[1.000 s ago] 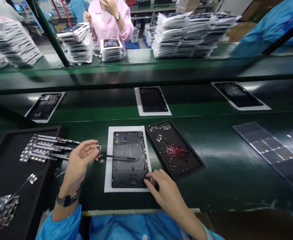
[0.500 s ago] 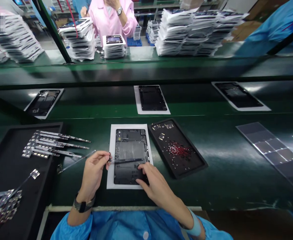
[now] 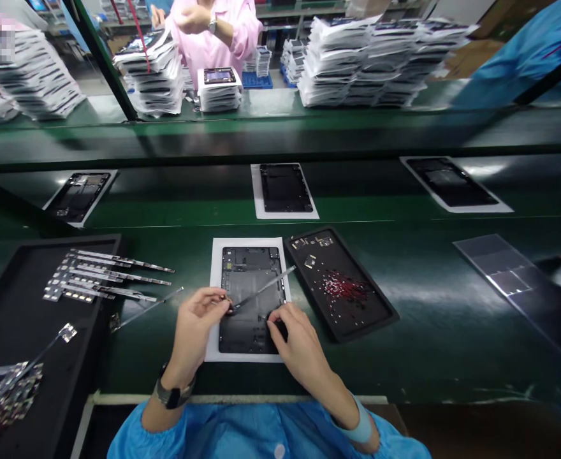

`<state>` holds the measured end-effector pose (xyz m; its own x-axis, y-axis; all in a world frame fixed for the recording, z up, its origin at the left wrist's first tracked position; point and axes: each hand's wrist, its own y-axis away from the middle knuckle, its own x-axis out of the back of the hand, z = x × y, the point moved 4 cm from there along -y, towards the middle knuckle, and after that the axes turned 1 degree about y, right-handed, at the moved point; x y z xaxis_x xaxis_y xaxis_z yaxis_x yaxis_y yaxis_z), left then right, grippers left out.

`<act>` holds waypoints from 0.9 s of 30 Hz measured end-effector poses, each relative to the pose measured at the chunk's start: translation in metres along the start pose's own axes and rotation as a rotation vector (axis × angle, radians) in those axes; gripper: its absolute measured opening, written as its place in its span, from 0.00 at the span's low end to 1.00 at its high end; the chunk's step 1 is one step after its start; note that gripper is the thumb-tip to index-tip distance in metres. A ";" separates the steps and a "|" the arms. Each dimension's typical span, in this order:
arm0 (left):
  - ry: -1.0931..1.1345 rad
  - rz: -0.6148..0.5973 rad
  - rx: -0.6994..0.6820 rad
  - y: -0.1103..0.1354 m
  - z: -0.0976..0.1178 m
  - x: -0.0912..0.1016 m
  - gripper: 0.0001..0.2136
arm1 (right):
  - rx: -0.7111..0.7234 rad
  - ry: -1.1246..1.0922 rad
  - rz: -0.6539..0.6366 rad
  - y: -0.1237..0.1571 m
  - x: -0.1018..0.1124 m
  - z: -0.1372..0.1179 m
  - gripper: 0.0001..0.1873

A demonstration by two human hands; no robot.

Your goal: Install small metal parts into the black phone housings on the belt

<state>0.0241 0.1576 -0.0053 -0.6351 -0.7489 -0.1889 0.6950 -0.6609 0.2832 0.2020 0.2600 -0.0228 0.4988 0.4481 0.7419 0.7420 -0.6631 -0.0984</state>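
Note:
Between the thumb and fingers of my left hand (image 3: 199,325) is one end of a thin flat flex cable (image 3: 264,288). Its strip slants up to the right across an open tablet housing (image 3: 247,331), and its far end passes the housing's right edge. The black housing lies flat on a white sheet (image 3: 215,347). My right hand (image 3: 302,347) is over the housing's lower right part, thumb and fingertips drawn together; whether anything small is between them is hidden.
A black tray (image 3: 390,312) with small red and white parts lies right. Another black tray (image 3: 96,344) holds several flex cables (image 3: 122,274); one loose cable (image 3: 149,307) lies beside it. More housings (image 3: 286,188) lie beyond. A person in pink (image 3: 237,32) stands opposite, behind stacks (image 3: 338,70).
My left hand has moved right, and the cable strip has swung from lying level to slanting upward. My right hand's fingers have drawn together. The housings beyond have shifted slightly left.

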 end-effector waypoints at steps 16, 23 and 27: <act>-0.101 -0.194 0.123 0.020 -0.041 -0.033 0.11 | -0.131 -0.453 -0.108 0.003 0.006 0.004 0.07; -0.077 -0.182 0.124 0.020 -0.040 -0.033 0.12 | -0.139 -0.483 -0.195 -0.005 0.009 0.000 0.07; -0.070 -0.198 0.147 0.022 -0.039 -0.035 0.12 | -0.148 -0.492 -0.230 -0.006 0.008 0.000 0.08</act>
<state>0.0747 0.1678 -0.0292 -0.7791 -0.5974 -0.1901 0.5019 -0.7760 0.3820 0.2013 0.2678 -0.0165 0.5077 0.7946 0.3330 0.8033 -0.5762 0.1503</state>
